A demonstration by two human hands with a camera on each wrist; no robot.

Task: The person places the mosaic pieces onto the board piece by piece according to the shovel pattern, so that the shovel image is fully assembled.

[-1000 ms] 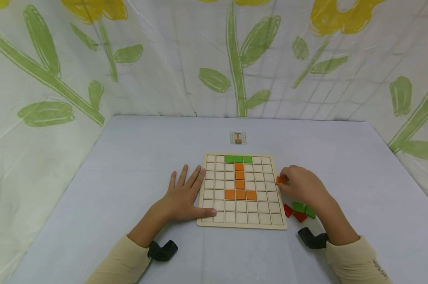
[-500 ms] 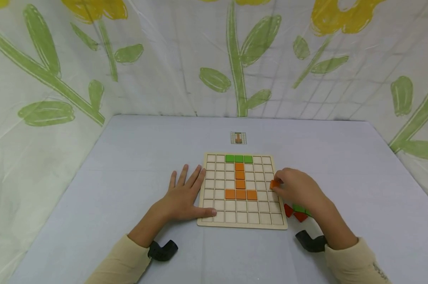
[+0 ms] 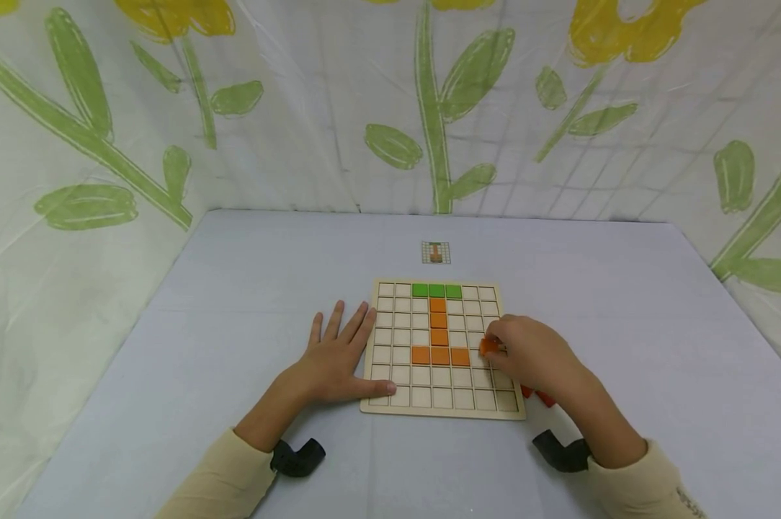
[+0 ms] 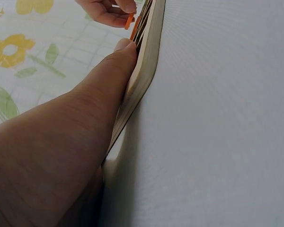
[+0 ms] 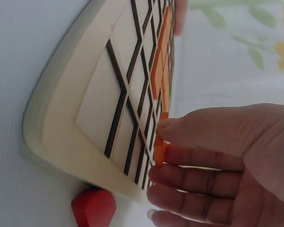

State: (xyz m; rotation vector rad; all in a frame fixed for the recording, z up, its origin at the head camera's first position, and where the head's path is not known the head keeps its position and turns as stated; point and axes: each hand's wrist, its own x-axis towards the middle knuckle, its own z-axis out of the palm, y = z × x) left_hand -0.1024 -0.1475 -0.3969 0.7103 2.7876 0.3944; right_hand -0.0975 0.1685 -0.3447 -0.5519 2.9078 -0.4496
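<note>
A wooden grid board lies flat on the table. Set in its top row are several green square tiles, with a column of orange tiles below them and a short orange row at the column's foot. My left hand rests spread on the board's left edge, thumb over the lower-left cells. Between thumb and fingers, my right hand pinches an orange tile above the board's right side. Red tiles lie by the right edge, partly under that hand.
A small pattern card lies behind the board. Black wrist mounts sit at both wrists. A white curtain painted with flowers hangs behind the table's far edge.
My right hand has moved left from beside the board to over its right-hand cells, carrying the orange tile. The green tiles at the right are now covered. The left hand stays put.
</note>
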